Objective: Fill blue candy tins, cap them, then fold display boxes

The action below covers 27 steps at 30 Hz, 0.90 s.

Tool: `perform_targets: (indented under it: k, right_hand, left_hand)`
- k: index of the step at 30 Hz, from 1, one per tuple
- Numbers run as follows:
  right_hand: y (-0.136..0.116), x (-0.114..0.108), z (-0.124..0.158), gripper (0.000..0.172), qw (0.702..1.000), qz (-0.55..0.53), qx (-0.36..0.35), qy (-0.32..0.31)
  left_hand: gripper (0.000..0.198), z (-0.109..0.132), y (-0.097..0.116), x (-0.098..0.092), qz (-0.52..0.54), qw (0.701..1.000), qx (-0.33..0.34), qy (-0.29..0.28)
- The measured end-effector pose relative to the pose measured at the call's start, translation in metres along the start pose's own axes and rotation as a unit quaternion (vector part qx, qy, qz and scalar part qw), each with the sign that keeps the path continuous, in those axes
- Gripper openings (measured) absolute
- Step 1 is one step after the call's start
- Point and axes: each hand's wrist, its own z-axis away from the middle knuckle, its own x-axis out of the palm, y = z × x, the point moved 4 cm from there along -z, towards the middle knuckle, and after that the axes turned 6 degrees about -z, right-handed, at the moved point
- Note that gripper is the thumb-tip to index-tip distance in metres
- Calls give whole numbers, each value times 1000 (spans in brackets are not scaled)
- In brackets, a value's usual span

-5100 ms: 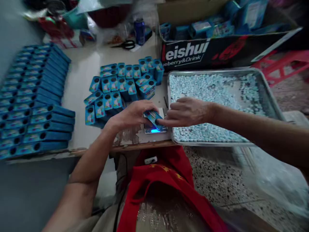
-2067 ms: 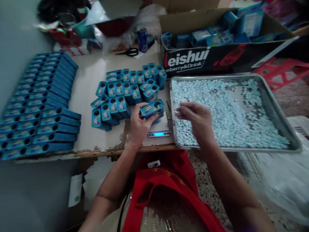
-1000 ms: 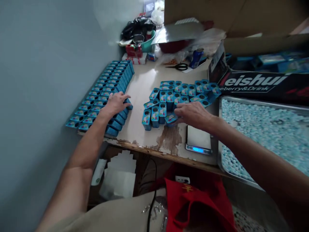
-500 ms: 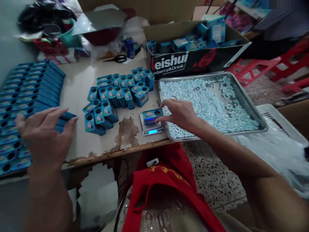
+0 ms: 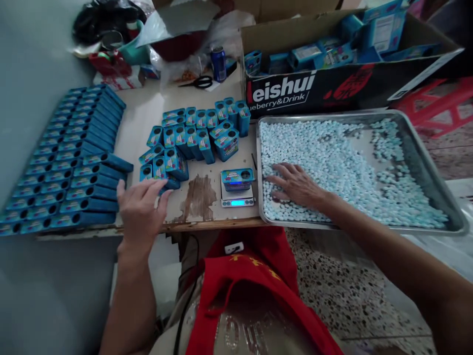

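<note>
My right hand rests, fingers spread, on pale blue and white candies in a metal tray. Just left of the tray, a small blue box with a round hole in its top stands on a digital scale with a lit display. My left hand hovers by the table's front edge with thumb and fingers apart, nothing visible in it. It is nearest a loose cluster of blue boxes, partly covering the front ones. Whether its fingertips touch one, I cannot tell.
Tight rows of blue boxes fill the table's left side. Behind the tray stands a black carton holding more blue packs. Scissors, a blue can and plastic bags lie at the back. A red stool is at the right.
My right hand has left the box on the scale and moved right onto the candies. My left hand has moved right from the packed rows toward the loose cluster. The view has shifted.
</note>
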Motion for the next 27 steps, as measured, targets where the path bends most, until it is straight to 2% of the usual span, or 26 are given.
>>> perform_targets:
  k: [3,4,6,7,8,9,11,12,13,14,16,19,22,27]
  right_hand:
    - [6,-9,-12,28,998,-8,8,-57]
    - [11,-12,-11,25,997,-36,36,-54]
    - [26,-17,-3,20,978,-148,148,7]
    - [36,-20,3,19,944,-234,222,63]
    - [45,-21,12,20,887,-334,294,122]
    - [51,-21,19,20,810,-439,350,171]
    - [56,-20,29,22,646,-620,387,221]
    - [55,-21,30,23,584,-680,381,227]
    - [53,-23,31,24,543,-718,369,231]
    - [52,-24,31,24,521,-737,359,238]
    - [49,-24,30,23,521,-737,351,250]
    - [44,-15,25,41,576,-702,352,228]
    - [35,-6,15,54,631,-673,315,223]
    - [19,-12,2,57,670,-651,291,205]
  left_hand:
    - [18,-3,19,2,5,999,18,-26]
    - [18,-2,21,2,11,999,15,-38]
    - [18,2,22,1,19,998,2,-60]
    - [17,4,22,2,24,997,-3,-70]
    - [17,6,22,3,32,996,-7,-79]
    - [17,7,23,5,44,995,-10,-86]
    - [18,6,28,12,74,992,-14,-100]
    - [19,5,32,17,92,990,-15,-104]
    - [20,4,37,22,113,988,-14,-107]
    - [21,3,42,27,135,985,-12,-108]
    - [23,1,52,38,178,978,-6,-109]
    - [29,1,62,49,233,965,-7,-119]
    - [33,6,65,55,270,954,-18,-132]
    - [30,17,62,58,322,936,-37,-140]
